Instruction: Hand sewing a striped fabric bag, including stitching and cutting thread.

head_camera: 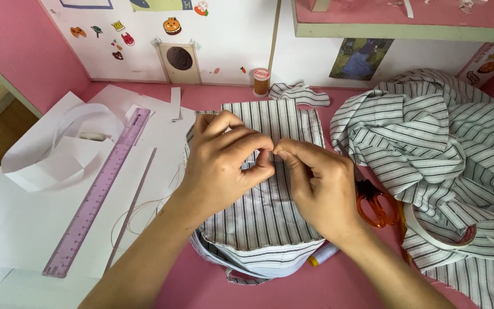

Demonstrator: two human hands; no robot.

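A striped fabric piece (270,217), folded into a flat bag-like shape, lies on the pink table (338,286) in front of me. My left hand (224,163) and my right hand (318,186) rest on top of it, fingertips pinched together at the middle. Whatever they pinch is too small to see; a thin pale thread (144,209) trails left from under my left hand across the paper. Both hands are closed in a pinch over the fabric.
A purple ruler (95,194) lies on white paper sheets (24,223) at left, beside a folded paper model bag (58,154). Orange-handled scissors (375,206) sit by my right hand. A heap of striped shirt cloth (447,154) fills the right. A thread spool (261,81) stands at the back wall.
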